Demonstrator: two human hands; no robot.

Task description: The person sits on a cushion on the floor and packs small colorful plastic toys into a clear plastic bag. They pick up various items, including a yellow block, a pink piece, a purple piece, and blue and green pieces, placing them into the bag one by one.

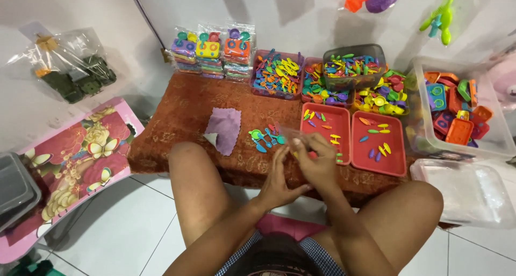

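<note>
My left hand and my right hand meet over the front of the brown patterned mat, fingers pinched together on a small clear plastic bag. Just left of the hands lies a little pile of colourful toy utensils. Beside them, to the right, stand two red trays with a few small coloured pieces in each. A purple cloth lies further left on the mat.
Packed toy sets and tubs of colourful toy pieces line the mat's back. A clear bin of bigger toys and a clear lid sit right. A pink floral table stands left. My knees frame the mat.
</note>
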